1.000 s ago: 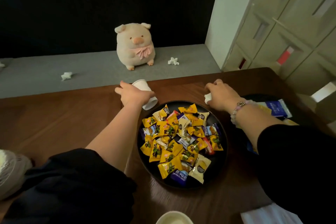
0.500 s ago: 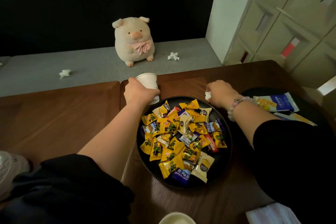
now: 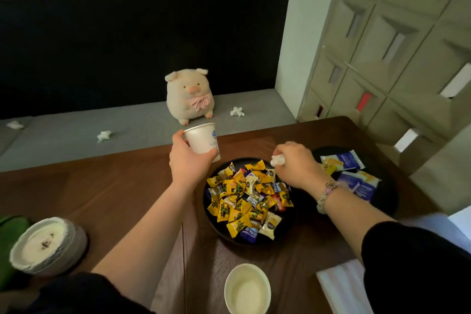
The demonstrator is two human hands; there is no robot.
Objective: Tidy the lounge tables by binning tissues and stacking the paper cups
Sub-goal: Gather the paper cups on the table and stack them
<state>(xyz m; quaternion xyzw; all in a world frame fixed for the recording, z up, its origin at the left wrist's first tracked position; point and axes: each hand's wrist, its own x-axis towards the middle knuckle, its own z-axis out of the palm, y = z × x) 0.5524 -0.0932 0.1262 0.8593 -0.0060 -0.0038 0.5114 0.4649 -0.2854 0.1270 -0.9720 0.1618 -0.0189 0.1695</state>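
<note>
The right hand (image 3: 295, 166) hides most of the tissue (image 3: 277, 160). The print on the held cup (image 3: 201, 141) is too blurred to read. The bottom edge cuts off the near cup (image 3: 247, 288).

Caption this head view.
Left hand grips a paper cup, right hand pinches a crumpled tissue by the candy tray.

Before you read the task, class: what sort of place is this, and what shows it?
Probably a lounge or waiting area: a grey cushioned bench with a plush pig runs along the wall behind a wooden table, which holds a dish of wrapped sweets.
</note>
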